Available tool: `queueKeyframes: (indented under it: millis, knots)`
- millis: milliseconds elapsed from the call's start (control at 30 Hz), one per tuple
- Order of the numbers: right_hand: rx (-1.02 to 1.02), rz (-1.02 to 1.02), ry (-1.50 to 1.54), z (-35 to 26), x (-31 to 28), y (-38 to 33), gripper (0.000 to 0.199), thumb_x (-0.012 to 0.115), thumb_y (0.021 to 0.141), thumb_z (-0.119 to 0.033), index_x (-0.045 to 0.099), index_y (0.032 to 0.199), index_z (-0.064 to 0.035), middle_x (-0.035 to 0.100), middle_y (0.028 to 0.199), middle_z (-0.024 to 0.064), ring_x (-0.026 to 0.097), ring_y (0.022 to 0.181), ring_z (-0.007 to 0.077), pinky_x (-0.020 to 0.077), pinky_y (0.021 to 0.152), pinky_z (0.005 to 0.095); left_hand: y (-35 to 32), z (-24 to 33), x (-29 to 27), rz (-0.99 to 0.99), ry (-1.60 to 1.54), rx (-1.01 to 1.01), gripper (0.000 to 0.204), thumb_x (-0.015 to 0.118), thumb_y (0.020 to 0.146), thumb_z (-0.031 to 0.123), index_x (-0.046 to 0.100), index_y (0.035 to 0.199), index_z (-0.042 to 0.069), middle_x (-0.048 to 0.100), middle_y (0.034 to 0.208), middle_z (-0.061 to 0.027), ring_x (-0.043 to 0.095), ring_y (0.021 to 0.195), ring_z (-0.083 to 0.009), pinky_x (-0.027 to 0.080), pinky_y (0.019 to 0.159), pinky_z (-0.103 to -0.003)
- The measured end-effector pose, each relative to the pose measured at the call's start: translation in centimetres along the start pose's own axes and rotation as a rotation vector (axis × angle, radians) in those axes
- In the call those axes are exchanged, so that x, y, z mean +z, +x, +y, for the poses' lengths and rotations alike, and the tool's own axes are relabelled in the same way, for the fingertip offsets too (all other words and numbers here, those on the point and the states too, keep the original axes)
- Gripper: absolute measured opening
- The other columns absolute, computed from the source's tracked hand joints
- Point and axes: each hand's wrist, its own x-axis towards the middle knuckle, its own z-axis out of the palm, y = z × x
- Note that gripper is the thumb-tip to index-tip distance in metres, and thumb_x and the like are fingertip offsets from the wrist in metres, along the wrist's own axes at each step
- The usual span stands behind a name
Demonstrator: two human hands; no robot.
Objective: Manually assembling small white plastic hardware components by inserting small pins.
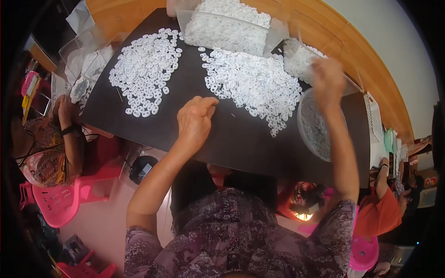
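Observation:
My left hand (194,121) rests on the dark table near the right pile's lower left edge. Its fingers are curled in, thumb and forefinger together; whatever they hold is hidden. My right hand (329,82), smeared by motion, is raised over the far end of a clear oval tub (302,132) with many small greyish pieces inside. A broad pile of small white oval plastic pieces (255,81) spreads between my hands. Left of it lies another pile of white two-holed plastic pieces (146,72). A tiny thin metal piece (233,115) lies right of my left hand.
A clear plastic bin (227,30) heaped with white pieces stands at the table's far side. Another clear container of white pieces (296,60) is beside it. A co-worker's hand (66,111) is at the left, near a pink chair (55,204). A glowing heater-like object (303,215) shows below the table.

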Motion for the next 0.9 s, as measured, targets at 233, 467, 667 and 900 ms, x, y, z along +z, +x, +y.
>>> queueKeyframes:
  millis: [233,467,667,900]
  knots:
    - [0.126,-0.364,0.475,-13.9,4.5,-5.7,0.008,0.066,0.073,-0.013,0.061,0.073,-0.0068,0.053,0.072,0.0100,0.050,0.073,0.0302,0.0411,0.064,0.0400,2.0,-0.5,2.9,-0.045,0.251,0.118,0.013,0.067,0.073,0.008,0.068,0.085,0.011,0.054,0.068,-0.0110,0.058,0.068,-0.0285,0.044,0.059,-0.040]
    - [0.105,-0.409,0.438,-15.0,5.6,-6.0,0.010,0.068,0.071,-0.008,0.057,0.072,-0.0057,0.050,0.070,0.0106,0.050,0.072,0.0308,0.0412,0.064,0.0408,3.1,-1.6,4.0,-0.060,0.325,0.117,0.007,0.068,0.071,0.011,0.062,0.074,0.009,0.055,0.069,-0.0115,0.058,0.068,-0.0300,0.045,0.059,-0.041]
    - [0.208,-0.453,0.470,-15.2,5.4,-5.9,0.009,0.066,0.072,-0.007,0.058,0.073,-0.0053,0.055,0.074,0.0115,0.053,0.076,0.0317,0.0427,0.067,0.0414,3.8,-1.6,3.4,-0.110,0.295,0.024,0.012,0.067,0.071,0.013,0.059,0.075,0.006,0.058,0.073,-0.0133,0.059,0.072,-0.0331,0.045,0.061,-0.044]
    - [0.290,-0.460,0.470,-15.2,5.7,-6.0,0.009,0.067,0.072,-0.010,0.060,0.076,-0.0055,0.058,0.075,0.0119,0.055,0.078,0.0327,0.0436,0.068,0.0423,3.8,-1.6,3.1,-0.184,0.293,0.102,0.011,0.064,0.072,0.010,0.056,0.073,0.003,0.059,0.075,-0.0149,0.059,0.074,-0.0343,0.044,0.062,-0.045]
